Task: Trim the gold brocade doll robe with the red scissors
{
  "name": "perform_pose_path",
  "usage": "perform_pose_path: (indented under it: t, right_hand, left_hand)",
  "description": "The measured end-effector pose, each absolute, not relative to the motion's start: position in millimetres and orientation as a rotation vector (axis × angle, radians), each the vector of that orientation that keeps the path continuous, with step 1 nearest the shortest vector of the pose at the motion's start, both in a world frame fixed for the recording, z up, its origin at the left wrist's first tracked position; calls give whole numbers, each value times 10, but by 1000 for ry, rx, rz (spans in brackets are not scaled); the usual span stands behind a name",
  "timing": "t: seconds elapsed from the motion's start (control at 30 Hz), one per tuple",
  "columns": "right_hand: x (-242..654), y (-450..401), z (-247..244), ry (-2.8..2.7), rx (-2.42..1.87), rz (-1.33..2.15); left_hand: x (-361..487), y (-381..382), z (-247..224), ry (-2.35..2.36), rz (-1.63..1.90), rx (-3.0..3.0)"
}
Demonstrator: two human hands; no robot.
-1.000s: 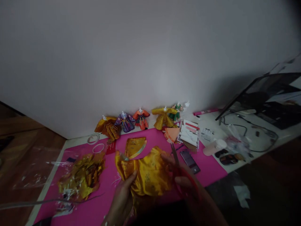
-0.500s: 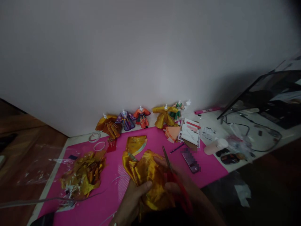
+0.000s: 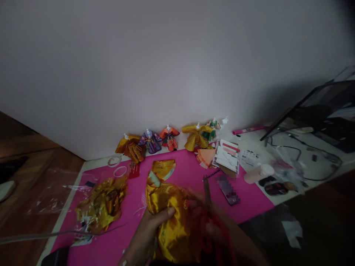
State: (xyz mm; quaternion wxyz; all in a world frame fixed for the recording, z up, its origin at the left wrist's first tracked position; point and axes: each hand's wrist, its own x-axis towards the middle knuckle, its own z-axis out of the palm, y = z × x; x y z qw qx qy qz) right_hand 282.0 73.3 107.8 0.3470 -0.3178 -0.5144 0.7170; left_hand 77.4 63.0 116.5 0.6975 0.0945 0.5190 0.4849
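Shiny golden fabric hangs bunched in front of me, low over the pink mat. My left hand grips its left side, thumb pressed on top. Red-handled scissors are in my right hand, their blades pointing up and away. Blur hides some of the right fingers; they sit against the right edge of the fabric. A pale strip shows at the fabric's upper left corner. Just beyond lies a cut golden piece with a pale curved edge.
Small dressed figures, among them a purple-robed one, stand along the wall. Crumpled golden scraps lie left on the pink mat. To the right are a phone, papers, a pale bottle and a pencil-like dark stick.
The golden fabric has been turned and pulled lower, showing more of its surface. My right hand and the scissors have shifted right, blades now more upright. The view has moved slightly.
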Motion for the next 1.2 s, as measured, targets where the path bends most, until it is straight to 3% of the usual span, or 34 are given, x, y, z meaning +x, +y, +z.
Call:
perform_pose_path:
  t: [0.3, 0.47, 0.63, 0.87, 1.07, 1.2]
  right_hand:
    - [3230, 386, 720, -1776, -1226, 1397]
    - [3146, 326, 932, -1630, -1333, 1537]
    - [3207, 489, 1192, -1641, -929, 1890]
    - [3072, 555, 972, -1714, -893, 1995]
    - [2964, 557, 1143, -1698, -800, 1984]
    - [2989, 474, 777, -1613, -925, 1998]
  left_hand:
    - [475, 666, 1156, 1171, 969, 297]
    - [469, 700, 1204, 1104, 958, 347]
    - [440, 802, 1284, 1037, 892, 387]
    - [401, 885, 1322, 913, 846, 480]
    - [380, 885, 1257, 849, 803, 546]
    - [315, 896, 1195, 834, 730, 581]
